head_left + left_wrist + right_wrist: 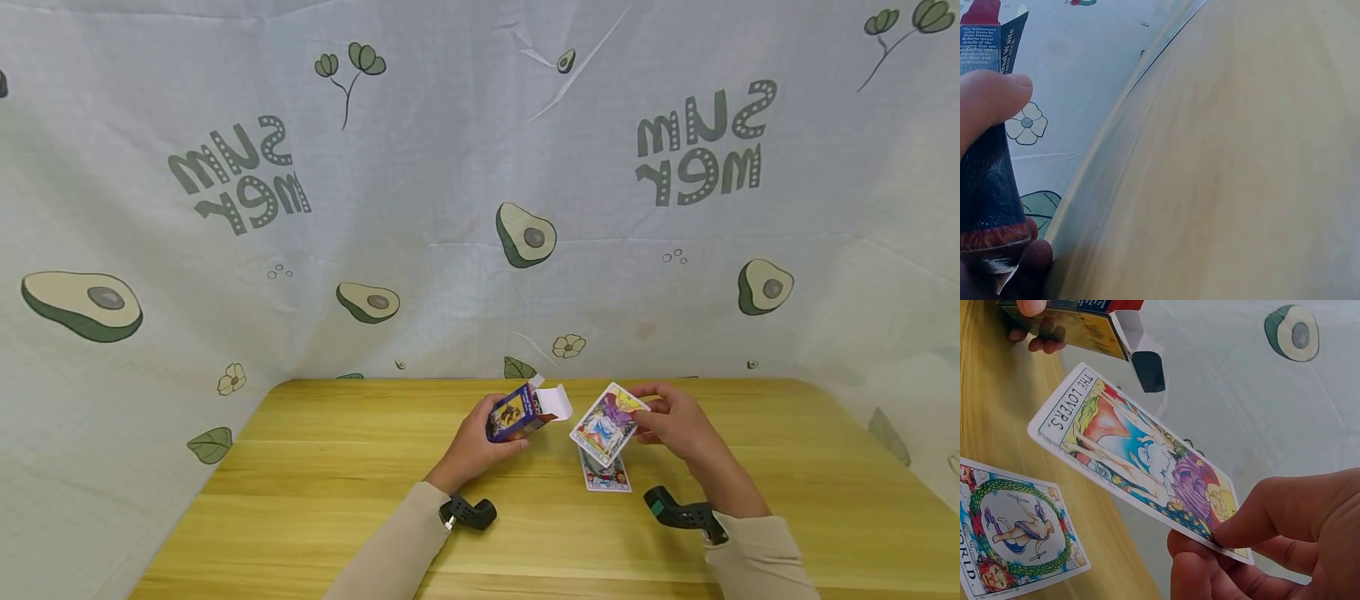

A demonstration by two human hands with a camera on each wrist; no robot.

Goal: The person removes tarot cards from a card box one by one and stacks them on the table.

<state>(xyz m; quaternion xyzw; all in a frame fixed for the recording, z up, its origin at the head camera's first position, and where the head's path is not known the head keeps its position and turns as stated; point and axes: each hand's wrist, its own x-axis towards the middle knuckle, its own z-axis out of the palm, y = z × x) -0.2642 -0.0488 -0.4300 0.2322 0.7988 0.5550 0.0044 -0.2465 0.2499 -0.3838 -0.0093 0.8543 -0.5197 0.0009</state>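
My left hand [482,442] grips a blue card box [512,414] whose white flap stands open toward the right. In the left wrist view the thumb lies across the printed side of the box [985,169]. Between thumb and fingers, my right hand [678,421] pinches a tarot card [609,423] by its corner. The right wrist view shows this card [1147,456] face up, marked "THE LOVERS". Under and just below it, a second tarot card [1019,531], reading "WORLD", lies face up on the table; its upper part is hidden in the head view.
The wooden table [322,492] reaches back to a pale cloth [435,167] printed with avocados and flowers, which hangs behind and at both sides. A black wrist camera [472,512] is on the left wrist, another black camera [678,510] on the right.
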